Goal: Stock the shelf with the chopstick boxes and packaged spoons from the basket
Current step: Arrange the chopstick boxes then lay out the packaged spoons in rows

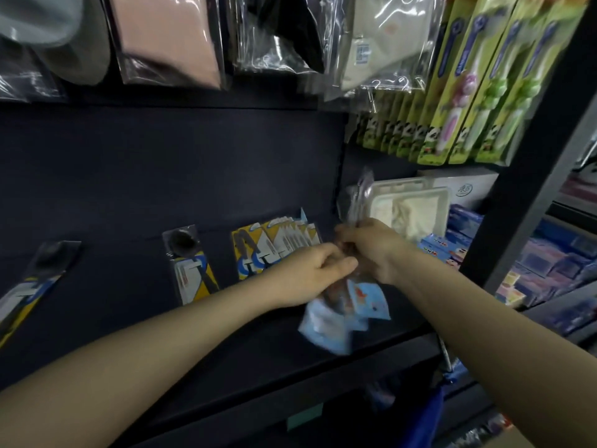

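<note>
My fingers (326, 253) on the left hand (307, 273) are curled and pinching the bundle of packaged spoons (345, 305) near its middle, while my right hand (371, 247) grips the same bundle just above, fingers wrapped round its clear upper part. The two hands touch, knuckles nearly together, and the packets run between them: clear plastic tops rise above my right hand, and the light blue printed card ends fan out below my left hand, tilted and blurred.

The dark shelf (161, 334) spreads under both forearms, its back panel filling the middle of the view. On it, just left of my left hand, leans a row of yellow and blue spoon packets (274, 244). Further left stands a single black spoon packet (190, 263), and another (35, 282) lies near the left edge.

Above hang bagged cloth goods (168, 40). To the upper right stand green toothbrush packs (465, 92), and beneath them, just behind my right hand, a white plastic tray pack (416, 205).
</note>
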